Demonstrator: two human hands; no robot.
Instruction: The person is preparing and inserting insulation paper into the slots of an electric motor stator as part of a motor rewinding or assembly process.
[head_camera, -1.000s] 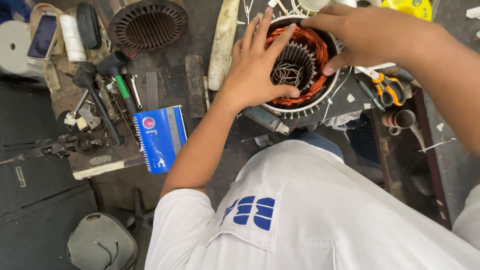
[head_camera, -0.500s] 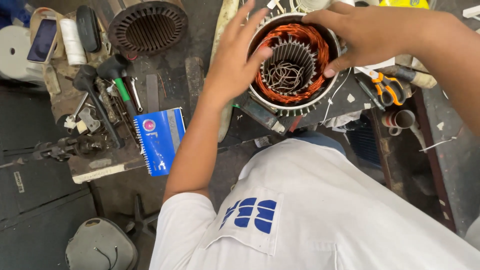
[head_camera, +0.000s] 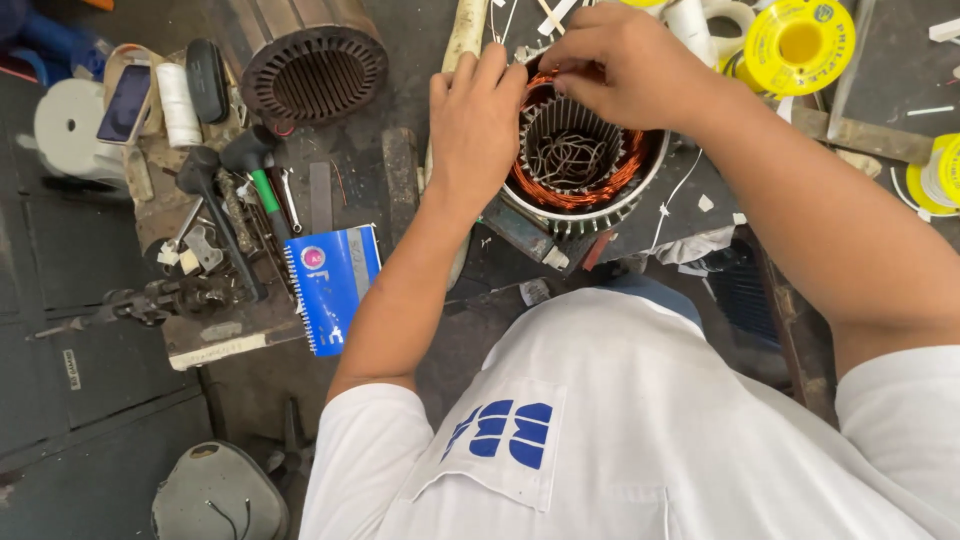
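A round motor stator (head_camera: 580, 160) with copper windings and a slotted steel core lies open side up on the cluttered bench in front of me. My left hand (head_camera: 478, 120) rests on its left rim, fingertips at the far edge of the copper coil. My right hand (head_camera: 625, 70) is curled over the far rim, its fingers pinched at the winding close to my left fingertips. What the pinched fingers hold is hidden. My white shirt fills the bottom of the view.
A second stator core (head_camera: 312, 65) stands at the back left. Hammers and hand tools (head_camera: 235, 200), a blue spiral notebook (head_camera: 332, 285), a phone (head_camera: 125, 100) and white rolls lie left. Yellow tape rolls (head_camera: 798, 45) sit at the back right.
The view has shifted, so the stator sits lower in frame. My left hand slid from covering the core to its left rim. My right hand moved left over the far edge, fingers pinched.
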